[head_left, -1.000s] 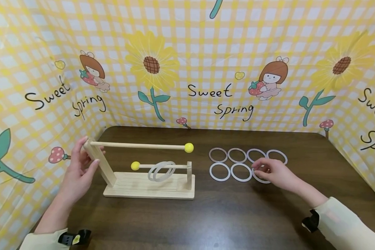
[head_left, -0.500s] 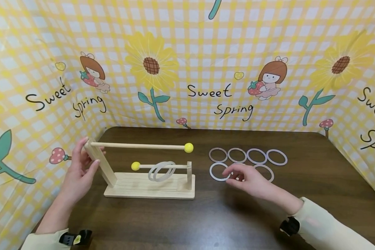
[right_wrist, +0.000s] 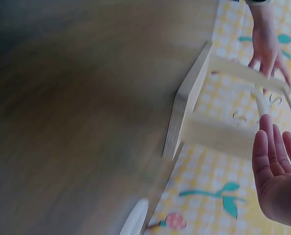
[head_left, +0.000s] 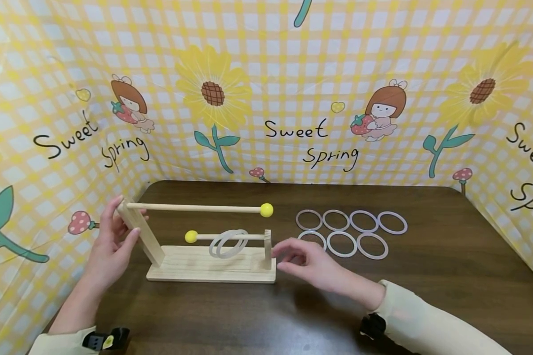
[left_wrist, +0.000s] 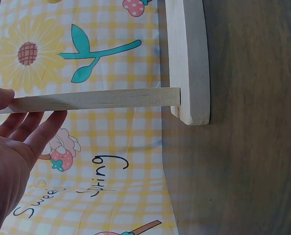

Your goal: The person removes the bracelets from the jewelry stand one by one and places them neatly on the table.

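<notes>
My left hand [head_left: 111,241] grips the tall post [left_wrist: 96,99] of a wooden ring stand [head_left: 213,268], thumb on one side and fingers on the other. A long upper rod [head_left: 195,207] runs right from this post to a yellow ball end. Two translucent rings [head_left: 228,244] hang on the shorter lower rod [head_left: 253,237], which points left from the short post [head_left: 268,246]. Close to the right of the short post is my right hand [head_left: 311,261], its fingers loosely bent and holding nothing. In the right wrist view its fingers [right_wrist: 263,152] look relaxed and extended.
Several pale rings [head_left: 342,244] lie flat in two rows on the dark wooden table [head_left: 257,320], right of the stand. A yellow checked cloth [head_left: 275,74] with flowers and lettering encloses the table's back and sides.
My right hand has moved left from over the rings on the table to beside the short post. My left hand keeps its hold on the tall post, and the stand stays in place.
</notes>
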`<state>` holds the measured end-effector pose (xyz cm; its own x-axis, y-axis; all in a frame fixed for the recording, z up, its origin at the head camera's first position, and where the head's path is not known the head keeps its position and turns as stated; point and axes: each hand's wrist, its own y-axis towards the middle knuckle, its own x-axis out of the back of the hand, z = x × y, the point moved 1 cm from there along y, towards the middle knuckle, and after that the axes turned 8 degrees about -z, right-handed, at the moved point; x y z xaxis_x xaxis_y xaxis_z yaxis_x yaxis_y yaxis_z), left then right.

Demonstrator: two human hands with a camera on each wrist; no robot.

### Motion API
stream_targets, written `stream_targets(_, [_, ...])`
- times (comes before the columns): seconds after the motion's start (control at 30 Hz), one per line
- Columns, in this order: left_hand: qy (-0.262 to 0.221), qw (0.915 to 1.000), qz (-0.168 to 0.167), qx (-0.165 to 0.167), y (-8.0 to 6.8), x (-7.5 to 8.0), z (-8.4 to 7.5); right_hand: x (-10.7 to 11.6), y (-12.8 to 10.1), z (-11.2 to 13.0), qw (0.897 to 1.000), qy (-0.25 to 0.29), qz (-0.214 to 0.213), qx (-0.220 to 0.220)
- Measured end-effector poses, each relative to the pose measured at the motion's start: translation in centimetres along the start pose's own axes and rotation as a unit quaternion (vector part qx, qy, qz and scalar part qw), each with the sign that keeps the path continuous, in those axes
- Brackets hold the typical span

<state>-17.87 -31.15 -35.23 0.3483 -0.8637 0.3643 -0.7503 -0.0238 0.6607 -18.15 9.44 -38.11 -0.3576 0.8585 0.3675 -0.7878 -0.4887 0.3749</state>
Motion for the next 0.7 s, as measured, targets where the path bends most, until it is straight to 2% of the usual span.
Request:
stream_targets(0.3, [0.0, 1.0, 0.007, -0.003, 0.0, 0.1, 0.0, -3.6, 1.4, 0.5, 0.998, 0.04, 0.039, -0.009])
stream_targets(0.7, [0.01, 0.9998, 0.0, 0.02, -0.1, 0.0, -0.1, -7.2, 3.6, 1.3, 0.992, 0.091, 0.085, -0.03])
